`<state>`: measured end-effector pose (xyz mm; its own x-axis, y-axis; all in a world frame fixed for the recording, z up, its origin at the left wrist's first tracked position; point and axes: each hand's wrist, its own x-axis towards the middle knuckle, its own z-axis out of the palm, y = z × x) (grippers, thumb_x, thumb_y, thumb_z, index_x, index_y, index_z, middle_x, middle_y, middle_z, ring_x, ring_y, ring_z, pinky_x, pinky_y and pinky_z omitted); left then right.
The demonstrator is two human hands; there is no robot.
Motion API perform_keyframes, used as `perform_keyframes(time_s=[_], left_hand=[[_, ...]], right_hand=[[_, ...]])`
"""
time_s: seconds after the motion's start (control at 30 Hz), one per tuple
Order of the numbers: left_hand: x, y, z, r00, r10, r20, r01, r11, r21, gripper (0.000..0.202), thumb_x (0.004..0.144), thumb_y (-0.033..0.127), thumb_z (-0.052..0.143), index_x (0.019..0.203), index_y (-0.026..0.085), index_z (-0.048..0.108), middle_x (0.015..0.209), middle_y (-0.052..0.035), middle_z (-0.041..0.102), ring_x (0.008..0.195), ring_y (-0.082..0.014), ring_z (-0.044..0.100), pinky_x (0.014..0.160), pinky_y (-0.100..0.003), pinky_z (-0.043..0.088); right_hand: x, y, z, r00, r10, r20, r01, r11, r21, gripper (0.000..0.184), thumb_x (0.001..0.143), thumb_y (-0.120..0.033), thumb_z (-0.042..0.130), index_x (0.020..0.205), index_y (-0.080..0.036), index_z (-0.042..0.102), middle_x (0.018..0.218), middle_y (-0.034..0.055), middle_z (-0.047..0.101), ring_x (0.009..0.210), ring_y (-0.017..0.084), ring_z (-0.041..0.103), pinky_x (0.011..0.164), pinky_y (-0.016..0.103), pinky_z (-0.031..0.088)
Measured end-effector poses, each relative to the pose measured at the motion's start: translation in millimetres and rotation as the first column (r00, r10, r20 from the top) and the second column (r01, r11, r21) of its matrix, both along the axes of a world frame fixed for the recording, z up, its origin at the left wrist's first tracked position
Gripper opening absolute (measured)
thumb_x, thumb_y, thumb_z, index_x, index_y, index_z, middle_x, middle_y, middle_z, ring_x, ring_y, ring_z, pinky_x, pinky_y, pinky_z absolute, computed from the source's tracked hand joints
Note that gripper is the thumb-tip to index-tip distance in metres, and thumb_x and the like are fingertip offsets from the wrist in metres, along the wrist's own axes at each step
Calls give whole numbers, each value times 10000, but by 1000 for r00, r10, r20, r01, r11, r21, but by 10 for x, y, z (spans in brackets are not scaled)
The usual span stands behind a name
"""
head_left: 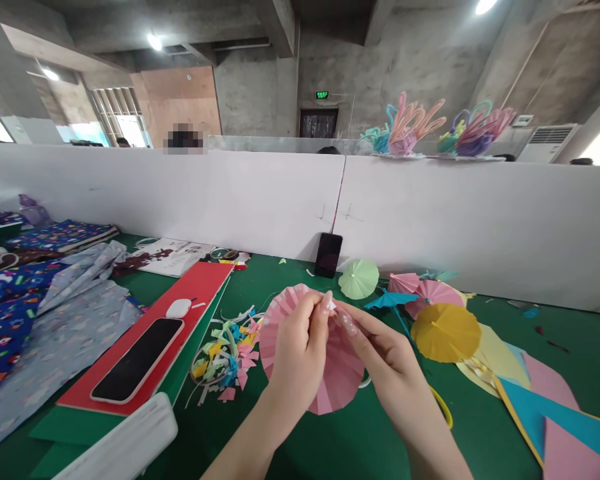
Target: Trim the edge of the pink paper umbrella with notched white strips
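A pleated pink paper round (341,381) with a scalloped edge sits behind and under both hands. At its upper part, the fingertips of my left hand (303,350) close on a small white piece (333,305). My right hand (384,337) is also closed, its thumb and fingers pinching right beside that piece; what lies between them is mostly covered. Whether the white piece is joined to the pink round, I cannot tell. Small paper umbrellas lie just beyond my right hand: a yellow one (446,333), a blue one (391,300), a green one (359,279) and pink ones (437,297).
Colourful paper scraps (230,357) are heaped left of the pink round. A phone (137,360) rests on a red folder (200,287), near a white device (123,440). Another phone (329,255) leans against the white partition (260,200). Coloured paper sheets (555,407) lie at right.
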<state>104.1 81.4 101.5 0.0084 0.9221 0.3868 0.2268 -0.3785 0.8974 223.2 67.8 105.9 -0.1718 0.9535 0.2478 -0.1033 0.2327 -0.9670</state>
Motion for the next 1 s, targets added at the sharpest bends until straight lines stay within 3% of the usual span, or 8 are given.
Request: perform_keyframes(time_s=[0.33,0.5,1.0], left_hand=[[7,23,-18,993,83,-79,-79,995,53,245,967,301,358,785,210,494,657,32,531,637,-120,554,544,-198,391],[0,42,-43,988,114,-104,-110,993,50,240,967,295,349,808,209,507,710,12,574,636,-130,564,546,-214,395],[16,48,-76,985,109,-135,-104,994,44,240,970,285,308,801,225,468,641,38,509,619,-138,568,554,-227,404]], right_hand=[[-33,-14,-52,990,-65,129,57,997,60,329,934,-340,506,1249,-323,599,1309,-21,606,1231,195,523,982,270,471],[-58,-1,-91,977,-98,190,83,993,86,339,931,-330,486,1242,-266,605,1306,14,608,1267,217,489,956,284,497],[-93,31,-110,980,-167,104,160,984,78,270,909,-329,531,1134,-302,678,1235,8,662,1116,193,615,942,278,501]])
